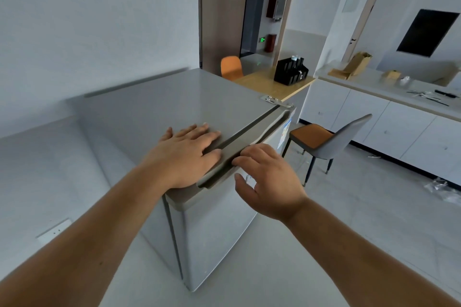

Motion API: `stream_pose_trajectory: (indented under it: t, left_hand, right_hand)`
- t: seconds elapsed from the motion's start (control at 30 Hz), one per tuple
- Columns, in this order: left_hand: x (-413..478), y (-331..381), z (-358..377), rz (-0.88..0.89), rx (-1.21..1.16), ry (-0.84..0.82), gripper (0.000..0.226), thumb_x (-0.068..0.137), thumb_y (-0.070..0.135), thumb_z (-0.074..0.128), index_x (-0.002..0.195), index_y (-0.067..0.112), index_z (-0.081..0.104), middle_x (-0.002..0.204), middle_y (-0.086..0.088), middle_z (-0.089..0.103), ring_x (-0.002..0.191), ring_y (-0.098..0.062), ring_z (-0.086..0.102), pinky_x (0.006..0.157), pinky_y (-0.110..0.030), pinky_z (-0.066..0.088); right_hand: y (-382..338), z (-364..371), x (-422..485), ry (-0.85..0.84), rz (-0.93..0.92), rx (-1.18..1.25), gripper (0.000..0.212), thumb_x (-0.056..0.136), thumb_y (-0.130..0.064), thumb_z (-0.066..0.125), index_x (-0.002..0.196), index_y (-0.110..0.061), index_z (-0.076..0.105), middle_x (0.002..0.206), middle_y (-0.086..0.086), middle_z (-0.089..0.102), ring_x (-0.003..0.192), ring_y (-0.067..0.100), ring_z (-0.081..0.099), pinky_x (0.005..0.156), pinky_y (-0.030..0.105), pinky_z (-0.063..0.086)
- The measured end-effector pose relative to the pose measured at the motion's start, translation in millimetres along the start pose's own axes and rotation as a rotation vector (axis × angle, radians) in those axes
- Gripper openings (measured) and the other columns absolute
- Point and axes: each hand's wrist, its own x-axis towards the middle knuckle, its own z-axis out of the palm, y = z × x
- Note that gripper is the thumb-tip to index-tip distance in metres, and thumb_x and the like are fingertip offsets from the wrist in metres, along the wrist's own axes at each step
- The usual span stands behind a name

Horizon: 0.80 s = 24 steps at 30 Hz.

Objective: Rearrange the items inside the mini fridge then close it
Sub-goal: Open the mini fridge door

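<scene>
A grey mini fridge (162, 104) stands against the white wall, seen from above. Its door (217, 219) is closed or nearly closed, with a narrow dark gap along the top front edge. My left hand (189, 154) lies flat on the fridge top near that edge, fingers spread. My right hand (267, 179) is at the door's top lip, fingertips curled onto the recessed handle strip and thumb below it. The fridge's inside and its items are hidden.
A grey chair with an orange seat (321, 139) stands right of the fridge. Behind it runs a white cabinet counter (374, 107) with cardboard and tools. A wooden table (274, 85) holds a black organizer, with an orange chair beside it. A wall socket (53, 230) sits low left.
</scene>
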Motion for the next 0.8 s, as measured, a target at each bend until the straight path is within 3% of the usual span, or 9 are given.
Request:
stream_pose_trajectory:
  t: [0.1, 0.23, 0.4, 0.57, 0.67, 0.8]
  left_hand:
    - [0, -1, -1, -0.023, -0.005, 0.009, 0.088, 0.08, 0.085, -0.003, 0.162, 0.055, 0.003, 0.176, 0.018, -0.002, 0.162, -0.008, -0.003, 0.129, -0.048, -0.006]
    - [2, -2, 1, -0.044, 0.002, 0.009, 0.082, 0.083, 0.087, -0.002, 0.16, 0.059, 0.002, 0.175, 0.019, -0.002, 0.162, -0.009, -0.003, 0.13, -0.051, -0.006]
    - [0, -4, 2, -0.045, 0.048, 0.011, 0.078, 0.089, 0.082, 0.002, 0.162, 0.055, 0.0, 0.176, 0.016, -0.003, 0.162, -0.01, -0.003, 0.13, -0.053, -0.003]
    - [-1, 0, 1, -0.058, 0.083, 0.009, 0.083, 0.09, 0.086, 0.011, 0.164, 0.051, -0.001, 0.176, 0.015, -0.002, 0.163, -0.014, 0.001, 0.131, -0.053, 0.002]
    - [-2, 3, -1, -0.074, 0.105, 0.002, 0.092, 0.085, 0.091, 0.014, 0.165, 0.049, -0.002, 0.176, 0.015, -0.004, 0.163, -0.014, 0.002, 0.131, -0.053, 0.003]
    - [-4, 6, -4, -0.081, 0.118, 0.001, 0.093, 0.086, 0.091, 0.021, 0.165, 0.049, -0.002, 0.177, 0.014, -0.003, 0.163, -0.015, 0.004, 0.131, -0.053, 0.005]
  right_hand:
    - [-10, -3, -2, -0.071, -0.008, 0.013, 0.032, 0.097, -0.041, 0.056, 0.12, -0.023, 0.07, 0.114, -0.006, 0.065, 0.116, 0.017, 0.054, 0.098, 0.033, 0.046]
    - [-18, -12, 2, -0.114, 0.033, 0.003, 0.032, 0.099, -0.047, 0.05, 0.113, -0.026, 0.07, 0.108, -0.01, 0.063, 0.111, 0.014, 0.052, 0.096, 0.034, 0.047]
    - [-10, -34, -17, -0.071, 0.027, 0.022, 0.028, 0.1, -0.041, 0.054, 0.084, -0.021, 0.063, 0.085, -0.007, 0.054, 0.089, 0.016, 0.049, 0.079, 0.033, 0.045]
    - [8, -70, -45, -0.126, 0.107, -0.045, 0.036, 0.1, -0.056, 0.046, 0.077, -0.028, 0.052, 0.076, -0.013, 0.049, 0.073, 0.007, 0.046, 0.067, 0.029, 0.043]
    - [13, -85, -53, -0.103, 0.309, -0.066, 0.033, 0.09, -0.068, 0.045, 0.09, -0.035, 0.042, 0.073, -0.015, 0.049, 0.064, 0.003, 0.05, 0.052, 0.022, 0.036]
    - [30, -102, -58, -0.162, 0.499, -0.07, 0.053, 0.083, -0.069, 0.049, 0.126, -0.039, 0.039, 0.075, -0.017, 0.053, 0.062, 0.0, 0.054, 0.046, 0.02, 0.038]
